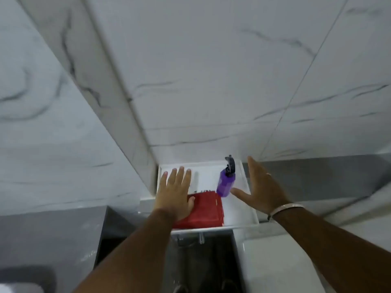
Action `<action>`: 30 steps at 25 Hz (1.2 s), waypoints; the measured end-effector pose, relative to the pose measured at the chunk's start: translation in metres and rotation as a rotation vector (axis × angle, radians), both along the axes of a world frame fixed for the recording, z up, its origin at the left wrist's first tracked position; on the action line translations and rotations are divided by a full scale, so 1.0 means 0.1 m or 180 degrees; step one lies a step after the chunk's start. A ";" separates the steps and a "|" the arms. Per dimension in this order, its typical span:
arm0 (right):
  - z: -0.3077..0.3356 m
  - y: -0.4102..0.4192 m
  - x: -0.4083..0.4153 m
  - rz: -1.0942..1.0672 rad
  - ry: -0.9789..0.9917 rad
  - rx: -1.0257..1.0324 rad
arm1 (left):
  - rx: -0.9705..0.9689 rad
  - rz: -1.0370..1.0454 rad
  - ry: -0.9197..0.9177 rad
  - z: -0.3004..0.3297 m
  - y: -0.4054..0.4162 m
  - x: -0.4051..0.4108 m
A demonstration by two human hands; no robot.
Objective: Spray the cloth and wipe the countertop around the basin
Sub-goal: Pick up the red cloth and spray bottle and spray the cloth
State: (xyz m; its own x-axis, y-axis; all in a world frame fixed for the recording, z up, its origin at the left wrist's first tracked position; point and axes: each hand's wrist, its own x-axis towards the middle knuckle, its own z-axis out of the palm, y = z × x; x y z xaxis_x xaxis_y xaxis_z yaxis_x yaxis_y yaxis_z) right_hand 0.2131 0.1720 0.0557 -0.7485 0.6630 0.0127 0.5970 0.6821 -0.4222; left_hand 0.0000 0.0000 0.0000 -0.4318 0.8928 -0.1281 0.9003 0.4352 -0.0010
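pickup step: left hand (176, 194) flat, fingers spread on red cloth (208, 209); right hand (261, 187) spread, seemingly short of purple spray bottle (225, 183), must close round it

Wall of large white marble-look tiles with grey veining (211, 70), smooth and faintly glossy, divided by thin grout lines. Small white countertop shelf (243, 208), smooth with a satin sheen, apparently ceramic or solid surface. Folded red cloth (209, 208), matt, with a fine napped weave like microfibre and stitched edges. Translucent purple plastic spray bottle (226, 183), smooth and slightly shiny, topped by a dark matt plastic trigger head (230, 164). Thin silver-coloured metal bangle (285, 208) on the right wrist, polished and reflective.
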 end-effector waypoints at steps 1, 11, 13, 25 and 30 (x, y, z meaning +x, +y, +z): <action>-0.13 0.00 -0.06 -0.0109 0.0045 -0.0470 | -0.0198 -0.0035 -0.0153 -0.11 0.03 -0.02; -0.61 0.04 -0.63 -0.0382 0.1271 -0.1380 | -0.0382 -0.0189 -0.0767 -0.60 0.49 -0.05; -0.59 0.04 -0.65 -0.0385 0.1277 -0.1327 | -0.0655 0.0020 -0.1314 -0.56 0.51 -0.12; 0.07 -0.29 -0.72 -0.0299 0.1950 -0.1909 | 0.1532 0.2628 -0.5818 0.03 0.29 -0.56; 0.16 -0.28 -0.89 -0.0025 0.1694 -0.2131 | 0.2127 0.2929 -0.6156 0.09 0.46 -0.50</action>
State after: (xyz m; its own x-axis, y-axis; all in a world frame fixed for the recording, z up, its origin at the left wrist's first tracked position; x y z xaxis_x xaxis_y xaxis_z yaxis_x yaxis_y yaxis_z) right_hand 0.1245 0.1435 0.0718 -0.7492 0.6614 -0.0351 0.2086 0.1855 -0.9602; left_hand -0.0496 0.0459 0.0091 -0.3905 0.6653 -0.6363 -0.7520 0.1683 0.6374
